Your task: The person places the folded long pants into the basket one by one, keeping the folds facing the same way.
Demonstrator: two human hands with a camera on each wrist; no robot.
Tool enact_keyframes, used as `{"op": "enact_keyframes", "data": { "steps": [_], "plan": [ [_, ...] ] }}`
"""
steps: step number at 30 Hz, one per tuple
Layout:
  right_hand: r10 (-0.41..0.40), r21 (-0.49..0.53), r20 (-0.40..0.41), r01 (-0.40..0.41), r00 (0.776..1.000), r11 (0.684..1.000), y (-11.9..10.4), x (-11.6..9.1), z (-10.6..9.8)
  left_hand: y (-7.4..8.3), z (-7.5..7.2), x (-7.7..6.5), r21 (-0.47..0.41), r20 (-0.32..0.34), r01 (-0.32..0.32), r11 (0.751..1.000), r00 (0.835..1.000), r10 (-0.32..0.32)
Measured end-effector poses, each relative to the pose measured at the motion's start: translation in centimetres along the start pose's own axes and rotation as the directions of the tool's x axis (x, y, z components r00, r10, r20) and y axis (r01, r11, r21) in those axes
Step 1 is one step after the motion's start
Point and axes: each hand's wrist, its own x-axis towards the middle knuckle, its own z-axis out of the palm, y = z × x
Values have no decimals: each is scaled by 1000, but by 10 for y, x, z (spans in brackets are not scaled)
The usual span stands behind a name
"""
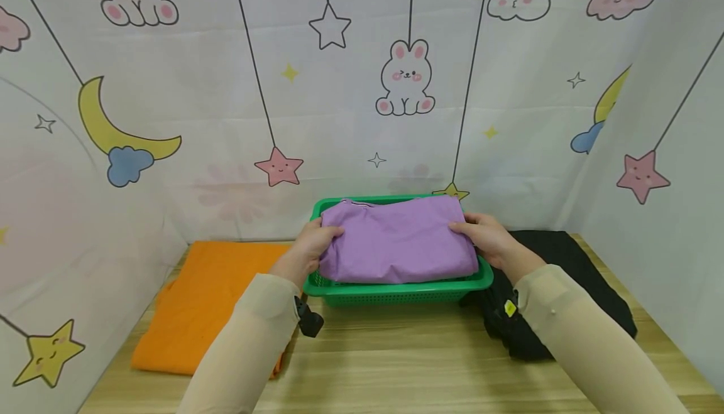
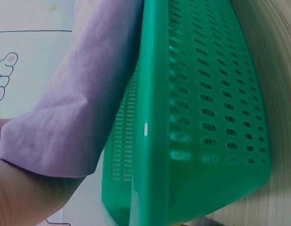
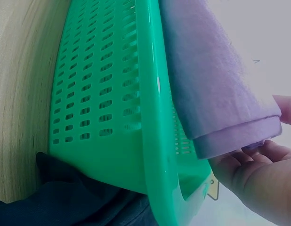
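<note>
Pale fabric printed with rabbits, moons, stars and clouds (image 1: 345,106) hangs behind and to both sides of a wood-grain worktop (image 1: 390,357). Near its back edge stands a green plastic basket (image 1: 396,289), its long side facing the person and its walls pierced with rows of slots. Over the basket's opening is a folded purple garment (image 1: 398,241), a short stretch of zip showing at its far left edge. Its ends rise above the rim in both wrist views; whether its underside rests on anything inside is hard to make out.

On the garment's left end, the left hand (image 1: 309,247) has its thumb on top and the rest of the hand around the side and below. The right hand (image 1: 493,243) pinches the opposite end, thumb above and curled fingers underneath, gripping the folded layers. Beige sleeves (image 1: 243,345) cover both forearms.

To the left of the basket lies an orange folded cloth (image 1: 212,304), flat on the worktop and partly hidden by the left sleeve. To the right is a black cloth item (image 1: 582,294), bunched at its near end, close beside the basket's right end.
</note>
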Motion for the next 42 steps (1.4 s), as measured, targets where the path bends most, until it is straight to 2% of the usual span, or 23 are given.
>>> {"op": "enact_keyframes", "data": {
  "steps": [22,42],
  "plan": [
    [9,-50,23,-7,1000,999,0,8,4,-3,3,7,42,2,17,999,1000,-17],
    [19,-58,34,-17,999,998,4,10,5,-5,3,6,72,16,21,997,1000,-22]
  ]
}}
